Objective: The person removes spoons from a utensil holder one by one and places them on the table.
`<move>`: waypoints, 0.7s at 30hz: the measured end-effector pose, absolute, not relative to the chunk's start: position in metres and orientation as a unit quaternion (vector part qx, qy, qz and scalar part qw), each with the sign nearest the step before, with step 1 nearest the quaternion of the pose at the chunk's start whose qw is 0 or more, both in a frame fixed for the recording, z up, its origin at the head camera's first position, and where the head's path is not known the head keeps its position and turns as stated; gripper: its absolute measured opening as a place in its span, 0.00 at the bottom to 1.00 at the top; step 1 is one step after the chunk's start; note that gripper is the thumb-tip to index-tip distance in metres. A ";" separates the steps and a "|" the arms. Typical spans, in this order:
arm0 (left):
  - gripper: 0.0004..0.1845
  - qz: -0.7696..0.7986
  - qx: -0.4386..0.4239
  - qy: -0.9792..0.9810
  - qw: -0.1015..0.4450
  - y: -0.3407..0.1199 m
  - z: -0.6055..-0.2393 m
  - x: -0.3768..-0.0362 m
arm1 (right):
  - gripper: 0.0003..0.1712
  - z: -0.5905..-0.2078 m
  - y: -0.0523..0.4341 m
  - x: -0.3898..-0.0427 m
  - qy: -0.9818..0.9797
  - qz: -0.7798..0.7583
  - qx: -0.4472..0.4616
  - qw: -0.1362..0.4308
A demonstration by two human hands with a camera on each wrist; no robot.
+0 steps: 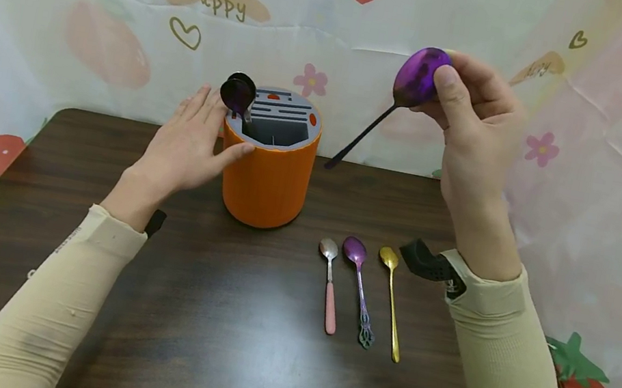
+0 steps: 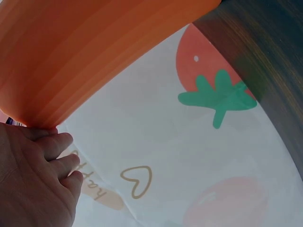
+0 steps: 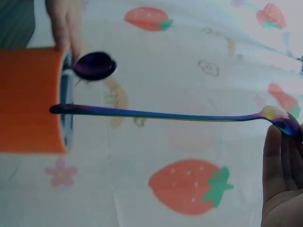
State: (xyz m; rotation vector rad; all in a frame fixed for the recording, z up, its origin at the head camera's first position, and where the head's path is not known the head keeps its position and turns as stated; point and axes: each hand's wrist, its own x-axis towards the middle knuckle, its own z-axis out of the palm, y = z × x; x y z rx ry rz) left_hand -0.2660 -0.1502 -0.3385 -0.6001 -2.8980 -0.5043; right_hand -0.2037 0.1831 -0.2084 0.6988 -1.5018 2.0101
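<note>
An orange cylindrical holder (image 1: pixel 268 179) with a grey slotted top stands on the dark wooden table (image 1: pixel 210 343). A dark purple spoon (image 1: pixel 237 95) stands bowl-up in one of its slots. My left hand (image 1: pixel 190 143) rests with straight fingers against the holder's left side, the thumb on its rim. My right hand (image 1: pixel 469 121) is raised to the right of the holder and pinches a purple iridescent spoon (image 1: pixel 417 77) by its bowl, the dark handle slanting down toward the holder. In the right wrist view that spoon's handle (image 3: pixel 161 114) reaches to the holder (image 3: pixel 31 99).
Three spoons lie side by side on the table right of the holder: a pink-handled one (image 1: pixel 329 284), a purple ornate one (image 1: pixel 358 286) and a gold one (image 1: pixel 391 298). A strawberry-print cloth (image 1: pixel 99 11) hangs behind and at both sides.
</note>
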 end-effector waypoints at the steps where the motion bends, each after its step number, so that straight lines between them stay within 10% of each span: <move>1: 0.52 -0.167 -0.199 -0.963 0.070 -0.150 -0.339 -0.266 | 0.08 -0.210 0.188 -0.204 -0.555 0.747 0.255 0.263; 21: 0.52 -0.173 -0.199 -0.961 0.077 -0.150 -0.339 -0.266 | 0.08 -0.281 0.273 -0.197 -0.618 0.740 0.127 0.231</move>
